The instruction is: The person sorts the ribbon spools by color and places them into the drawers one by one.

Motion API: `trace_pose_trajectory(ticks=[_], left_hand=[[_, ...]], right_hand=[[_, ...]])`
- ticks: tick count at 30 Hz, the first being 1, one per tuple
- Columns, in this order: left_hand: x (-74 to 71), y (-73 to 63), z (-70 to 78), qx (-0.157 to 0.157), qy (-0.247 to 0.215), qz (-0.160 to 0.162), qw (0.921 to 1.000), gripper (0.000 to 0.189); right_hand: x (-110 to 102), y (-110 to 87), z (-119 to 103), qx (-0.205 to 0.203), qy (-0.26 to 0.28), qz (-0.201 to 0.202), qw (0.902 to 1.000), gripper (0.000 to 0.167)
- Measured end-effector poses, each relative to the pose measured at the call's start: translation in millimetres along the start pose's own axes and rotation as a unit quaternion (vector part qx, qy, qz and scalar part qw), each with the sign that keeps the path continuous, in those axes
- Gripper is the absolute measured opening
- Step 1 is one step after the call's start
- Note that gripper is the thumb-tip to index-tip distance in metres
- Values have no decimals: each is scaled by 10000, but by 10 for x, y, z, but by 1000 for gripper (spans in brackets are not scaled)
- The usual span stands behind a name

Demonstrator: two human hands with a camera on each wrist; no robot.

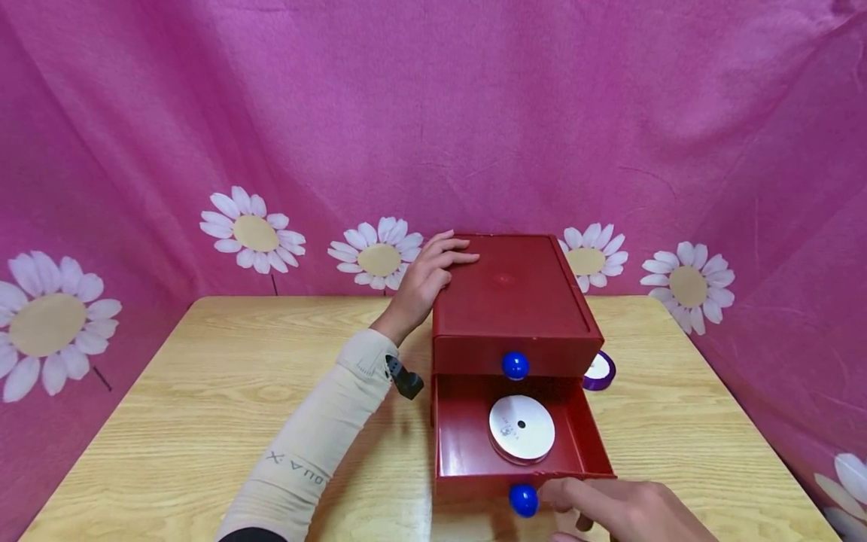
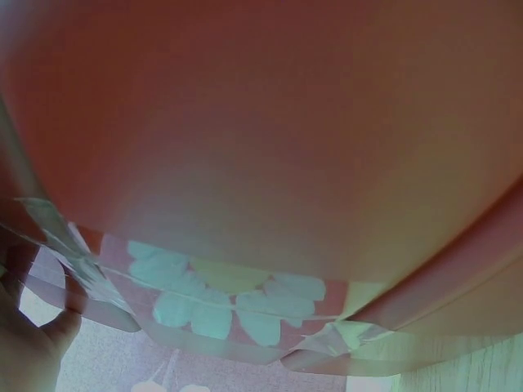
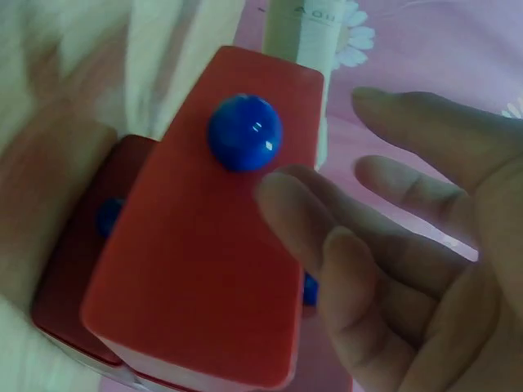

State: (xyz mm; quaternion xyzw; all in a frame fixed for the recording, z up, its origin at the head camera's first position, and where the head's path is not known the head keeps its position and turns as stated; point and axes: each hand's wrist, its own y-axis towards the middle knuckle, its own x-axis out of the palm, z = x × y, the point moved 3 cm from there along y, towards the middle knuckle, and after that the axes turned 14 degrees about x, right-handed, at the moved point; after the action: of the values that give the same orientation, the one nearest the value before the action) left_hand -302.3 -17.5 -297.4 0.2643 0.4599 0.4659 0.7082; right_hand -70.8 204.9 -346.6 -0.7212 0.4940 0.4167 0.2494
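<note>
Drawer (image 1: 467,491) open, white spool (image 1: 533,433) inside

Around the red cabinet (image 1: 508,290), the left hand (image 1: 425,280) rests at ten o'clock, fingers spread over the top edge. At five, the right hand (image 1: 630,508) has fingers loosely bent, parted from the thumb, just beside the lower blue knob (image 1: 524,500); whether one touches it I cannot tell. A purple-rimmed spool (image 1: 600,370) lies on the table (image 1: 203,391) at four o'clock.
</note>
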Motion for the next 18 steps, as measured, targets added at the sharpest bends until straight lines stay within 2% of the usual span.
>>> trace_pose_trajectory(ticks=[6, 11, 14, 18], left_hand=[[2, -4, -54, 52, -23, 20, 10000, 45], [57, -56, -338, 154, 78, 52, 9998, 47], [47, -42, -250, 212, 106, 35, 9997, 47], [3, 5, 6, 116, -31, 21, 9999, 45]], right_hand=[[137, 32, 108, 311, 102, -707, 9970, 44], [220, 36, 133, 595, -74, -804, 9950, 46], [246, 39, 132, 684, -22, -894, 9936, 48], [273, 53, 147, 670, 116, -1025, 9924, 50]])
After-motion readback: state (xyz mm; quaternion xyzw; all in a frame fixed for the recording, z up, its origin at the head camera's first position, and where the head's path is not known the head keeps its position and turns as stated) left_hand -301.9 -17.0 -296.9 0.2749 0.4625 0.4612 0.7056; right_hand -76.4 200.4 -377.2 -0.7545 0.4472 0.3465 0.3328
